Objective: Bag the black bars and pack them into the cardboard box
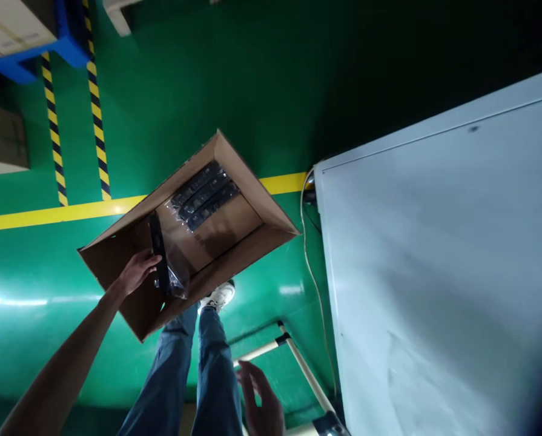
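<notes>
Far to the left of the box (250, 186), a carton (14, 27) sits on a blue pallet (73, 36), with another carton (2, 136) nearer the bottom of the view. Two black-and-yellow tape strips (97, 115) run on the green floor (261, 79) between these and the box. Inside the box's left half, the left hand (138, 270) has its fingers clamped on a black bar (157, 242), with clear plastic (178, 280) hanging at its lower end. Three plastic-wrapped black bars (207, 194) lie side by side on the box's bottom, along its upper wall. Below the box are jeans (211, 357) and a pale shoe (223, 295). Below it to the right, the blurred right hand (262, 396) has its fingers apart, near a pipe frame (304, 369). Right of the box, a cable (313, 278) runs beside a white cabinet (434, 254).
</notes>
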{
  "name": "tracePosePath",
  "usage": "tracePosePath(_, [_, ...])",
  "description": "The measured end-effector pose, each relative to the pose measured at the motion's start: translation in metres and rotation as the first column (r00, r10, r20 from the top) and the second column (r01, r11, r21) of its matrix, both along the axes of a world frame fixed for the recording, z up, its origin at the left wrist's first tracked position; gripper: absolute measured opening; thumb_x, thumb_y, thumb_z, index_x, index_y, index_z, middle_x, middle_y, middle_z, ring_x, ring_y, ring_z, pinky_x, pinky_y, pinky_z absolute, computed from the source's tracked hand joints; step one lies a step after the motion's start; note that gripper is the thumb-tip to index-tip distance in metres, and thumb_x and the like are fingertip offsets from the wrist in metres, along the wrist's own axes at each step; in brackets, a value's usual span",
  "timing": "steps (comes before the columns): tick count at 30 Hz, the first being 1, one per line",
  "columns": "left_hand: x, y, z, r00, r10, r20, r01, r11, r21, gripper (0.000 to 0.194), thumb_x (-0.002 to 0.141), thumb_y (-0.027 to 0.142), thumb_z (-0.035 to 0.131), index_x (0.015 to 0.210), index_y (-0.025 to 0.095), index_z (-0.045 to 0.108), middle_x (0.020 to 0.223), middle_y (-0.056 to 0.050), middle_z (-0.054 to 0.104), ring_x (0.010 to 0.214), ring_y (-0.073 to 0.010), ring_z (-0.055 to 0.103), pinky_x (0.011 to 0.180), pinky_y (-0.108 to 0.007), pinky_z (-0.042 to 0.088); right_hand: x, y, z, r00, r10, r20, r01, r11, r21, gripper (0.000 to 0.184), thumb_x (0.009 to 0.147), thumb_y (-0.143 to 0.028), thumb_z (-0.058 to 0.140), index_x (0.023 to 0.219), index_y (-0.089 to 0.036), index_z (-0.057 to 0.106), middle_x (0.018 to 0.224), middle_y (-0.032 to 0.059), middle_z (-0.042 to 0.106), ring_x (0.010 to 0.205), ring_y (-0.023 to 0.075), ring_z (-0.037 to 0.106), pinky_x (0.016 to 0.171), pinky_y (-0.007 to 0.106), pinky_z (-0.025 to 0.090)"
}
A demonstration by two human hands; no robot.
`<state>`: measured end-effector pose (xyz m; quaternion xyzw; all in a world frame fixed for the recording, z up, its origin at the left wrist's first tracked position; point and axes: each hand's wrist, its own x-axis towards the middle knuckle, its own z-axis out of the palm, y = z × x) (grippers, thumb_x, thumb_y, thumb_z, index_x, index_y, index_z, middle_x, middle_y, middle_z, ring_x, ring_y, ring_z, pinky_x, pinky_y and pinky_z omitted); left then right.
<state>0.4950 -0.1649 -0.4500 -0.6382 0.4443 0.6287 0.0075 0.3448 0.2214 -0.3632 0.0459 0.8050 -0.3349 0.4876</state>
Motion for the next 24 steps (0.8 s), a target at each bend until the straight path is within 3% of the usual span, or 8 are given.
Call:
tracePosePath(3, [-0.003, 0.002, 0.042, 0.996, 0.055, -0.075, -0.055, 0.998, 0.012, 0.033, 0.091, 0.046, 0.078, 0.105, 0.016, 0.070, 0.097, -0.005, 0.073, 0.080, -0.0163, 0.067, 0.073, -0.034, 0.060, -0.034, -0.087, -0.002, 0.995, 0.040, -0.091, -0.057, 0.981, -0.188, 0.059, 0.087, -0.073, 0.063, 0.122, -0.028, 0.076, 0.118, 0.0131, 0.080, 0.111, 0.0335, 0.076, 0.103, 0.050, 0.060])
tracePosePath(6, [-0.011, 0.010, 0.079, 0.983, 0.084, -0.163, -0.080, 0.996, 0.032, 0.044, 0.074, 0.050, 0.091, 0.095, 0.017, 0.072, 0.086, -0.002, 0.070, 0.074, -0.0154, 0.064, 0.068, -0.030, 0.056, -0.056, -0.171, -0.005, 0.999, 0.043, 0.021, -0.035, 0.957, -0.289, 0.070, 0.081, -0.072, 0.071, 0.130, -0.023, 0.070, 0.127, 0.0164, 0.076, 0.115, 0.0321, 0.074, 0.094, 0.045, 0.062])
tracePosePath(8, [-0.017, 0.018, 0.103, 0.974, 0.083, -0.213, -0.072, 0.996, 0.059, 0.050, 0.059, 0.050, 0.099, 0.088, 0.018, 0.074, 0.078, 0.000, 0.067, 0.070, -0.0146, 0.062, 0.065, -0.027, 0.052, -0.059, -0.211, -0.007, 0.993, 0.076, 0.085, -0.043, 0.940, -0.339, 0.060, 0.079, -0.070, 0.075, 0.117, -0.023, 0.073, 0.109, 0.0120, 0.080, 0.100, 0.0287, 0.077, 0.080, 0.038, 0.062])
tracePosePath(10, [-0.022, 0.027, 0.126, 0.965, 0.070, -0.252, -0.051, 0.995, 0.083, 0.052, 0.053, 0.049, 0.102, 0.086, 0.018, 0.076, 0.076, 0.000, 0.067, 0.069, -0.0139, 0.060, 0.065, -0.026, 0.051, -0.054, -0.233, -0.005, 0.991, 0.091, 0.100, -0.046, 0.923, -0.381, 0.048, 0.082, -0.067, 0.073, 0.098, -0.022, 0.074, 0.084, 0.0062, 0.078, 0.078, 0.0236, 0.074, 0.065, 0.031, 0.057])
tracePosePath(13, [-0.029, 0.040, 0.161, 0.955, 0.040, -0.292, -0.010, 0.994, 0.104, 0.053, 0.056, 0.049, 0.102, 0.094, 0.018, 0.080, 0.083, -0.002, 0.072, 0.076, -0.0155, 0.063, 0.069, -0.025, 0.051, -0.046, -0.238, 0.014, 0.998, 0.053, 0.043, -0.029, 0.904, -0.426, 0.042, 0.085, -0.062, 0.068, 0.086, -0.020, 0.072, 0.070, 0.0018, 0.070, 0.064, 0.0184, 0.066, 0.058, 0.027, 0.050])
tracePosePath(16, [-0.038, 0.050, 0.194, 0.948, 0.009, -0.317, 0.024, 0.995, 0.099, 0.051, 0.060, 0.047, 0.101, 0.098, 0.018, 0.082, 0.090, -0.005, 0.076, 0.086, -0.0190, 0.066, 0.074, -0.025, 0.053, -0.047, -0.223, 0.053, 0.997, -0.022, -0.079, -0.015, 0.892, -0.451, 0.039, 0.091, -0.058, 0.061, 0.091, -0.020, 0.072, 0.073, 0.0019, 0.070, 0.066, 0.0169, 0.064, 0.061, 0.027, 0.049])
tracePosePath(21, [-0.054, 0.063, 0.250, 0.935, -0.036, -0.352, 0.053, 0.998, 0.038, 0.047, 0.063, 0.054, 0.098, 0.094, 0.022, 0.083, 0.089, -0.003, 0.078, 0.084, -0.0204, 0.068, 0.071, -0.026, 0.055, -0.068, -0.187, 0.151, 0.916, -0.175, -0.361, -0.015, 0.884, -0.467, 0.039, 0.102, -0.052, 0.050, 0.109, -0.020, 0.072, 0.076, 0.0022, 0.068, 0.068, 0.0171, 0.060, 0.063, 0.028, 0.048])
tracePosePath(24, [-0.059, 0.073, 0.282, 0.926, -0.122, -0.358, 0.114, 0.992, -0.045, 0.046, 0.058, 0.058, 0.098, 0.090, 0.026, 0.085, 0.094, -0.005, 0.082, 0.094, -0.0284, 0.075, 0.079, -0.033, 0.063, -0.085, -0.163, 0.218, 0.809, -0.259, -0.527, -0.033, 0.876, -0.482, 0.036, 0.104, -0.047, 0.051, 0.110, -0.020, 0.073, 0.071, 0.0006, 0.064, 0.065, 0.0166, 0.057, 0.064, 0.029, 0.049])
